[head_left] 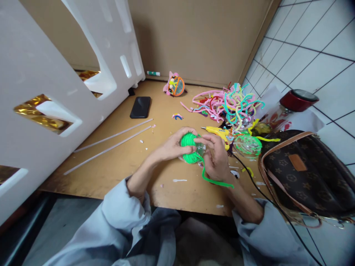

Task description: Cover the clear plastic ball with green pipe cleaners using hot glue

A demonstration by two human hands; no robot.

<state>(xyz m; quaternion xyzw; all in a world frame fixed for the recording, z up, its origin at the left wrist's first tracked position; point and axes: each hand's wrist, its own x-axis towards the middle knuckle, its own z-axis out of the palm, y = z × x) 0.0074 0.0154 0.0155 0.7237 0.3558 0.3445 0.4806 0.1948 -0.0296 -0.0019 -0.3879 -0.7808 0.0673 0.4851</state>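
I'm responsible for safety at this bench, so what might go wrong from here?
The yellow glue gun lies just beyond the right hand; if hot, which I can't see, it might burn the fingers. Its black cord passes close to the right sleeve, so an arm movement might drag it. The loose green end trails free, so the green coil might unwind if the left hand slips.

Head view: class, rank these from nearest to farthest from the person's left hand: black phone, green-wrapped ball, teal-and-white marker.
1. Green-wrapped ball: nearest, held in the left hand.
2. Black phone: next, lying on the table beyond the hand, to its left.
3. Teal-and-white marker: farthest, at the table's back edge by the brown panel.
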